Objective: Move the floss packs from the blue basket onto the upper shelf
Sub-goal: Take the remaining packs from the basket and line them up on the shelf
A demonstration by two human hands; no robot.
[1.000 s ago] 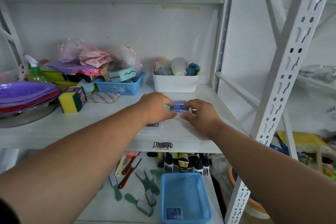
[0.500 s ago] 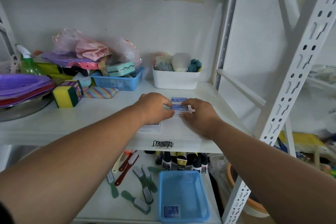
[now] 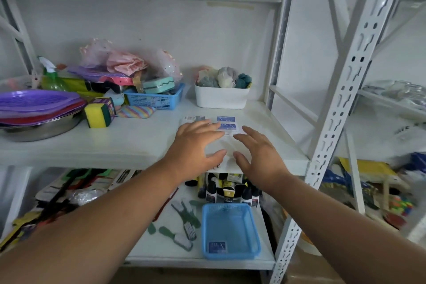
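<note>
Head view is showing both hands, left [image 3: 196, 145] and right [image 3: 258, 157], hovering open and empty over the upper shelf [image 3: 138, 145], two blue floss packs [image 3: 226, 122] lying at their twelve o'clock, a third pack [image 3: 217, 246] sitting in the blue basket [image 3: 230, 233] below.

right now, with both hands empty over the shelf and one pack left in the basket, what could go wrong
1. The floss packs lie just beyond the left hand and right hand; a careless pull back could scatter them.
2. The last pack lies flat in the blue basket corner, easy to miss.
</note>
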